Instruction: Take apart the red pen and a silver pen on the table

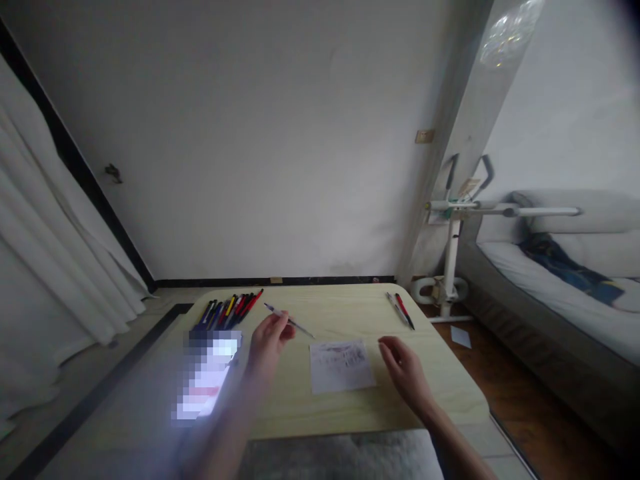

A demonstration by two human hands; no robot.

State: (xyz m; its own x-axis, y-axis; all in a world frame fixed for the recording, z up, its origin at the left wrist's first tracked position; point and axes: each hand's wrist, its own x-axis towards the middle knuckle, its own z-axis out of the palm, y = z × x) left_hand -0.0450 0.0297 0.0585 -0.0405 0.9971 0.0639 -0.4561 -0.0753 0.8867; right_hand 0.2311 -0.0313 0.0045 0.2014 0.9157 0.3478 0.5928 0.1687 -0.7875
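My left hand point(269, 340) is raised over the light wooden table point(350, 407) and pinches a thin clear pen point(290, 321) that points right and down toward a small sheet of paper with scribbles point(341, 365). My right hand point(405, 371) hovers just right of the paper with fingers loosely curled and apart, holding nothing. A row of several pens in black, blue, yellow and red point(229, 310) lies at the table's far left. Two more pens, one grey and one red point(400, 310), lie at the far right.
A blurred bright screen point(207, 377) lies on the table's left side. White curtains point(55, 253) hang at left. At right stand a white metal stand point(453, 260) and a grey sofa point(560, 293) with blue cloth on it. A grey mat point(340, 457) lies near me.
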